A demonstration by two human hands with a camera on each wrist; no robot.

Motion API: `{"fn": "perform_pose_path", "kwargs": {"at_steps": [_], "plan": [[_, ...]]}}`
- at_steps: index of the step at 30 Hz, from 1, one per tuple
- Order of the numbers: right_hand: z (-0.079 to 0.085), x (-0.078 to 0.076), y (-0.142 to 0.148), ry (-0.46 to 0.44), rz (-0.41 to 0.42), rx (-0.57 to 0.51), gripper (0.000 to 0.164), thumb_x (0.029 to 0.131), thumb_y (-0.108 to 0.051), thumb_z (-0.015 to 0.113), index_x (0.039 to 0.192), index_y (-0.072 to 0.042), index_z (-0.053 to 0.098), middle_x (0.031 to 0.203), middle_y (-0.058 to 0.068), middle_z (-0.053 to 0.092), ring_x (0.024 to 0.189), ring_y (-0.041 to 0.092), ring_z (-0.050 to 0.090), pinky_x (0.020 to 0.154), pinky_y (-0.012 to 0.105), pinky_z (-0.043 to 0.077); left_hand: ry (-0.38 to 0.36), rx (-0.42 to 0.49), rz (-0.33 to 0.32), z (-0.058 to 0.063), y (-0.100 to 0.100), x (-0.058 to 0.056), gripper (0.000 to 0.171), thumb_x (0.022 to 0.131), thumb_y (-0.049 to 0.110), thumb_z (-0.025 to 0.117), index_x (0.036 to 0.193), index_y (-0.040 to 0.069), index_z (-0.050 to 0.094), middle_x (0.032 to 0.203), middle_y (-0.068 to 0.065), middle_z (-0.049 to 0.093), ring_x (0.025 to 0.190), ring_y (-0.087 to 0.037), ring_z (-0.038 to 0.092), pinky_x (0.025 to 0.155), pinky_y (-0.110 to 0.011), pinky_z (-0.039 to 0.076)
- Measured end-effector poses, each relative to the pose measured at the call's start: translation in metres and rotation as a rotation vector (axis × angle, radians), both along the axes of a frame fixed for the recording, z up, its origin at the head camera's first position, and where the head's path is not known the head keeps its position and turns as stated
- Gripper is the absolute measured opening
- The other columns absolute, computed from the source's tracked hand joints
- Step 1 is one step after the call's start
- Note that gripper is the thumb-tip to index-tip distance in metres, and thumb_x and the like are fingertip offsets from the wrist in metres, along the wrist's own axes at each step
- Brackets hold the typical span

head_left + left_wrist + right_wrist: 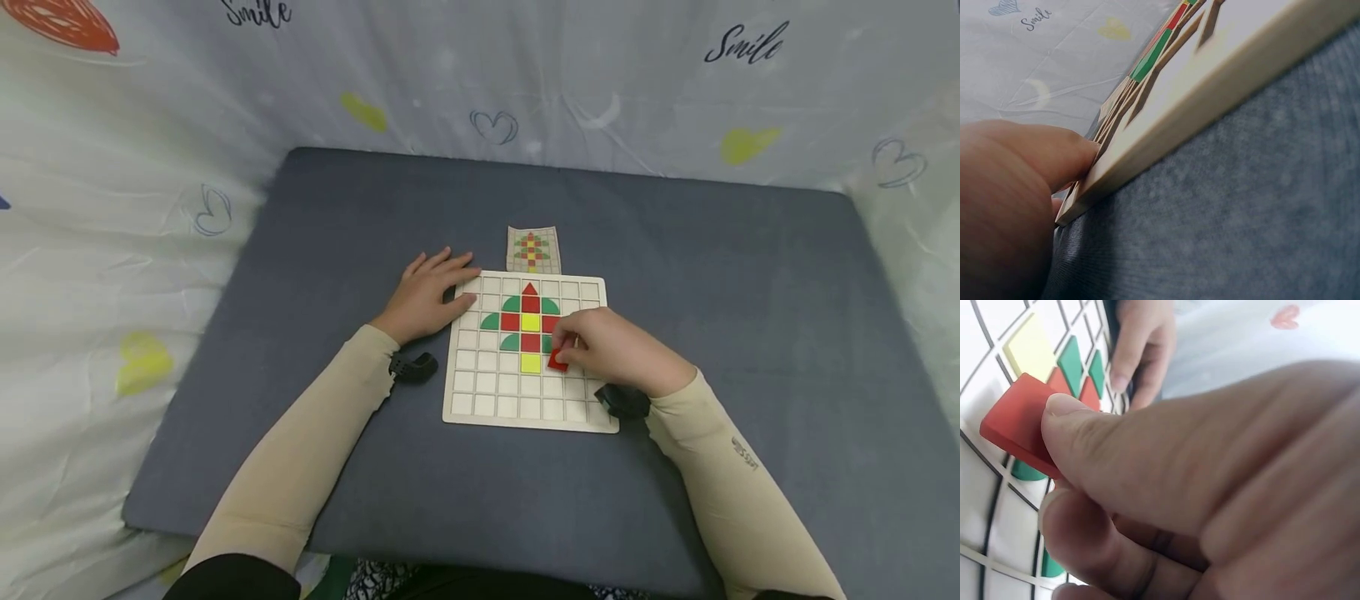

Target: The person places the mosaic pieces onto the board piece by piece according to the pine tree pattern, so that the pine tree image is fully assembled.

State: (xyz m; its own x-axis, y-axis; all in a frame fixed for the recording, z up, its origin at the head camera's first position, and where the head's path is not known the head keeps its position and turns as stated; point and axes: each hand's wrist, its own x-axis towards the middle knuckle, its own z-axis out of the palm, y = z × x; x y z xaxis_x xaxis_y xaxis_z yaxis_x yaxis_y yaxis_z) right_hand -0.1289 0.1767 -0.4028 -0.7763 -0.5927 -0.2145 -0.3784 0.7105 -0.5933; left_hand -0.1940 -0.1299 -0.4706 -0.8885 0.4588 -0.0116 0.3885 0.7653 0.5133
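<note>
My right hand [622, 346] pinches a red square tile [1019, 422] between thumb and fingers, just over the grid board [483, 406]. In the head view the tile sits right of the lower yellow square [530, 363]. My left hand [427, 296] lies with fingers spread at the board's upper left corner, its thumb [1075, 153] over the edge. Red, yellow and green tiles fill cells in a tree-like pattern, topped by a red triangle [530, 289]. Part of the pattern's right side is hidden behind my right hand.
A small pattern card [533, 248] showing a similar tree lies against the board's far edge. Both lie on a grey cloth-covered table [375, 483]. A white curtain [435, 67] with hearts and lettering hangs behind and at the sides.
</note>
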Motion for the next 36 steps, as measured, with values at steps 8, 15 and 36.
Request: {"fn": "perform_pose_path", "kwargs": {"at_steps": [8, 15, 36], "plan": [[-0.007, 0.001, -0.005, 0.01, 0.031, -0.01, 0.014, 0.094, 0.002, 0.07, 0.09, -0.01, 0.075, 0.08, -0.003, 0.067, 0.069, 0.013, 0.056, 0.064, 0.029, 0.051, -0.001, -0.004, 0.006, -0.001, 0.0, 0.001, 0.055, 0.107, 0.046, 0.058, 0.158, 0.024, 0.052, 0.17, 0.003, 0.035, 0.163, -0.024, 0.016, 0.132, -0.05, 0.0], [-0.012, 0.001, -0.007, 0.039, 0.038, -0.007, 0.014, 0.093, 0.003, 0.07, 0.089, -0.009, 0.075, 0.08, -0.004, 0.067, 0.071, 0.012, 0.057, 0.066, 0.029, 0.052, 0.002, 0.011, 0.002, -0.001, -0.001, 0.002, 0.054, 0.107, 0.044, 0.059, 0.157, 0.023, 0.053, 0.17, 0.001, 0.036, 0.163, -0.025, 0.017, 0.132, -0.05, 0.0], [-0.015, 0.002, -0.012, 0.069, 0.035, -0.021, 0.015, 0.091, 0.004, 0.073, 0.089, -0.009, 0.079, 0.089, 0.0, 0.072, 0.076, 0.014, 0.059, 0.068, 0.029, 0.053, 0.001, 0.004, 0.008, -0.001, -0.001, 0.002, 0.054, 0.108, 0.045, 0.058, 0.157, 0.025, 0.053, 0.17, 0.002, 0.036, 0.163, -0.023, 0.016, 0.132, -0.049, 0.0]]}}
